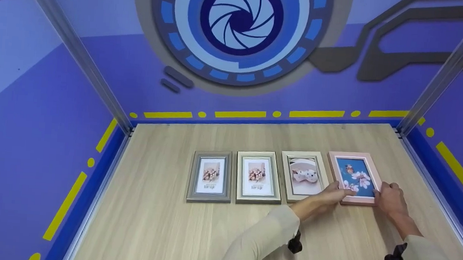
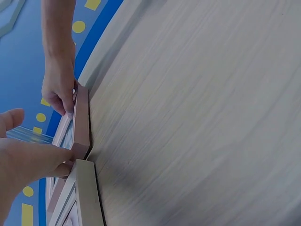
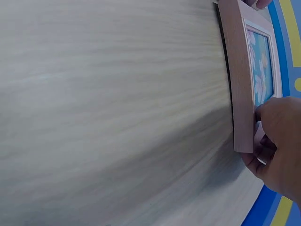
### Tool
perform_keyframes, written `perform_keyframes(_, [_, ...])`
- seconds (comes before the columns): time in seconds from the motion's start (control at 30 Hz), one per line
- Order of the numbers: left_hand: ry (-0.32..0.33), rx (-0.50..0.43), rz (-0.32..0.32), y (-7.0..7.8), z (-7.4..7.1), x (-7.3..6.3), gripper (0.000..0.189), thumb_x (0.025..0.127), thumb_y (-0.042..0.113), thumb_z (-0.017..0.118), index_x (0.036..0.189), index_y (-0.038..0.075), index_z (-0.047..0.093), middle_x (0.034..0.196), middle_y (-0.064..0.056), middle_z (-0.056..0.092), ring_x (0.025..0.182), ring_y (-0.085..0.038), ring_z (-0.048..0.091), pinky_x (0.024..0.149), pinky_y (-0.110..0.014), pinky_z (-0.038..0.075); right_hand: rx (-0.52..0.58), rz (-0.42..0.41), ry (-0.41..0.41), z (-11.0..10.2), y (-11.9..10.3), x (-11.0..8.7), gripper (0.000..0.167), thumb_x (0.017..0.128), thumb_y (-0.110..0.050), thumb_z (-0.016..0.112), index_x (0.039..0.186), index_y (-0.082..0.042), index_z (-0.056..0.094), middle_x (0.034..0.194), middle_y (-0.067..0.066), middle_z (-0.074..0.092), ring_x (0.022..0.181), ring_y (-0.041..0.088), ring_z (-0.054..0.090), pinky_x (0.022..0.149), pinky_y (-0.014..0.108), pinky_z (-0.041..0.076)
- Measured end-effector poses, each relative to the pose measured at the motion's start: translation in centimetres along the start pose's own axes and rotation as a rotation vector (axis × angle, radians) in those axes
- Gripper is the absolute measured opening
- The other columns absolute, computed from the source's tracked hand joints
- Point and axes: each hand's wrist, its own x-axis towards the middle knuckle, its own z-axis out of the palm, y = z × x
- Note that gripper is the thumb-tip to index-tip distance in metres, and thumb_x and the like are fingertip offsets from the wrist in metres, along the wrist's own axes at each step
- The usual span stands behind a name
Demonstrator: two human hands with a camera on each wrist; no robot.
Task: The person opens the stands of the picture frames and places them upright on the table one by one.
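Note:
A pink picture frame (image 1: 359,174) with a blue bird-and-blossom picture lies face up at the right end of a row. My left hand (image 1: 330,195) holds its left side near the lower corner, thumb over the front. On the opposite side my right hand (image 1: 393,200) grips the lower right corner, as the right wrist view also shows, with the thumb on the front edge and fingers (image 3: 265,153) curled at the outer side. Just left of it lies a cream picture frame (image 1: 304,175) with a white-toned photo, its lower right corner partly behind my left hand.
Further left in the row are a champagne-coloured picture frame (image 1: 258,178) and a grey picture frame (image 1: 210,177), both face up. The wooden table (image 1: 149,221) is bounded by a purple back wall (image 1: 110,66) and side walls with metal corner posts.

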Motion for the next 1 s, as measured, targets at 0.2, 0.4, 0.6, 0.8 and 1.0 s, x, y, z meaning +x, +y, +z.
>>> perform_keyframes(0.2, [-0.08,-0.006,0.008,0.2,0.1,-0.2,0.063,0.091,0.008,0.065,0.149,0.0,0.043,0.151,-0.013,0.052,0.143,-0.022,0.045,0.126,-0.04,0.029,0.147,0.072,0.009,-0.3,0.0,0.1,0.049,0.101,-0.008,0.048,0.133,0.029,0.04,0.125,0.048,0.042,0.112,0.057,0.049,0.099,0.067,0.046])
perform_keyframes(0.4, [-0.102,0.065,0.008,0.2,0.1,-0.5,0.072,0.091,0.013,0.067,0.155,0.0,0.037,0.161,-0.012,0.042,0.151,-0.022,0.035,0.128,-0.038,0.025,0.291,0.132,0.074,-0.6,-0.2,0.0,0.048,0.097,-0.005,0.048,0.129,0.03,0.043,0.122,0.051,0.05,0.11,0.06,0.054,0.097,0.069,0.045])
perform_keyframes(0.6, [-0.063,0.138,0.003,0.2,0.1,-0.8,0.078,0.089,0.018,0.069,0.157,0.001,0.034,0.163,-0.012,0.038,0.153,-0.02,0.033,0.127,-0.036,0.026,0.355,0.198,0.095,-0.4,-0.6,0.0,0.049,0.096,-0.003,0.044,0.133,0.029,0.04,0.13,0.051,0.046,0.124,0.065,0.046,0.105,0.07,0.04])
perform_keyframes(0.8, [-0.064,0.136,0.006,0.1,-0.1,-1.0,0.075,0.089,0.018,0.069,0.156,0.005,0.038,0.162,-0.01,0.04,0.151,-0.019,0.034,0.127,-0.036,0.027,0.376,0.222,0.118,-0.5,-0.7,-0.4,0.051,0.094,-0.003,0.043,0.134,0.028,0.039,0.131,0.052,0.045,0.125,0.065,0.045,0.105,0.071,0.039])
perform_keyframes(1.0, [-0.116,-0.056,0.06,0.3,-0.2,-0.5,0.07,0.091,0.007,0.064,0.154,-0.004,0.035,0.157,-0.022,0.041,0.148,-0.029,0.039,0.126,-0.047,0.029,0.442,0.279,0.138,-1.4,-0.8,-1.1,0.054,0.094,-0.005,0.04,0.137,0.027,0.037,0.132,0.05,0.045,0.126,0.063,0.044,0.109,0.07,0.036])
